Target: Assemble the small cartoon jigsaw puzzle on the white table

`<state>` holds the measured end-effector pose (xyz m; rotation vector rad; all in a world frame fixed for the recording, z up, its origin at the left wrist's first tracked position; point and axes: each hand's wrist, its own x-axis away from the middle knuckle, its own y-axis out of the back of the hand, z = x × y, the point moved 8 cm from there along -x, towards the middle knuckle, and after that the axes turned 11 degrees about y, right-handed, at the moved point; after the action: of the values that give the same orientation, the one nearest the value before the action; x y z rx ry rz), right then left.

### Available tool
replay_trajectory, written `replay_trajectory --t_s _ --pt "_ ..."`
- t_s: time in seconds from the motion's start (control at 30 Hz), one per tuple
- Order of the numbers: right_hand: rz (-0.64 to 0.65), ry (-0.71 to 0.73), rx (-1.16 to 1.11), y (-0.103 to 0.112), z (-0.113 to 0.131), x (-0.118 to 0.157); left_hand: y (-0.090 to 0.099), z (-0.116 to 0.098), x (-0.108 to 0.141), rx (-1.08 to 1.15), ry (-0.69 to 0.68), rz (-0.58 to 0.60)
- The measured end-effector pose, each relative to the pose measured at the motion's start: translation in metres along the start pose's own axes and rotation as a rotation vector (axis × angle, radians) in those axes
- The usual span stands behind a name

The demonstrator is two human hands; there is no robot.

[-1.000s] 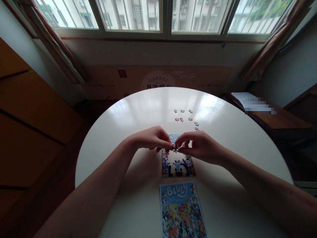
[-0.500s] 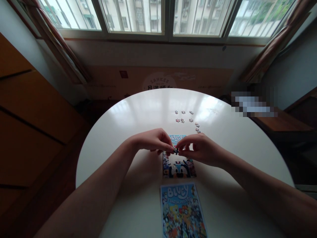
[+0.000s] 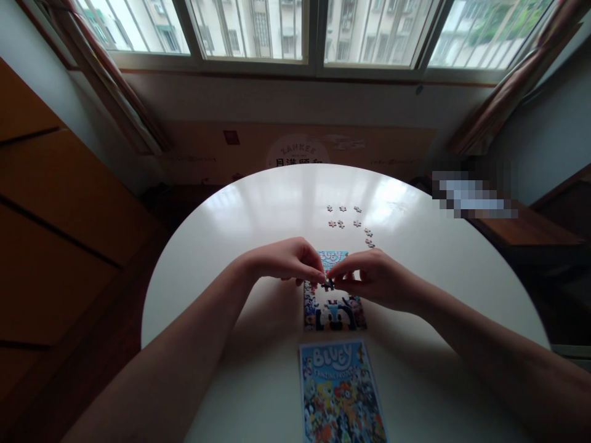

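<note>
Over a partly assembled jigsaw puzzle (image 3: 335, 317), my two hands meet fingertip to fingertip. A small dark puzzle piece (image 3: 328, 285) sits between them. My left hand (image 3: 295, 261) pinches it from the left with thumb and fingers. From the other side my right hand (image 3: 369, 274) pinches the same piece. White table shows through a gap in the middle of the puzzle, and the fingers hide part of its upper half. Nearer me lies a picture sheet (image 3: 341, 394) lettered "BLUEY", crowded with cartoon figures.
Several loose puzzle pieces (image 3: 342, 209) are spread beyond the puzzle, some in a short line (image 3: 369, 237) near my right hand. All of it rests on a round white table (image 3: 207, 246). A window (image 3: 249, 37) and curtains (image 3: 521, 74) stand behind.
Both hands stay nearly in place. The dark piece between the fingertips has shifted slightly and shows a little more; the view has moved very slightly.
</note>
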<state>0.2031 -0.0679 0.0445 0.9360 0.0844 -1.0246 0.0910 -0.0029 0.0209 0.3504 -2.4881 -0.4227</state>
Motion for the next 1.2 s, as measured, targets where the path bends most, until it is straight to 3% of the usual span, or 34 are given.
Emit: replay_trajectory --t_s 0.57,0.93,1.2 --pt "-0.094 0.004 -0.038 -0.002 0.001 0.001 -0.008 0.001 0.001 -0.012 0.024 0.094" --pt "-0.187 -0.001 0.033 0.011 0.009 0.001 0.004 0.002 0.001 -0.005 -0.019 0.013" --pt "-0.12 0.102 0.18 0.007 0.018 0.0 0.008 -0.001 0.002 0.024 -0.055 -0.039"
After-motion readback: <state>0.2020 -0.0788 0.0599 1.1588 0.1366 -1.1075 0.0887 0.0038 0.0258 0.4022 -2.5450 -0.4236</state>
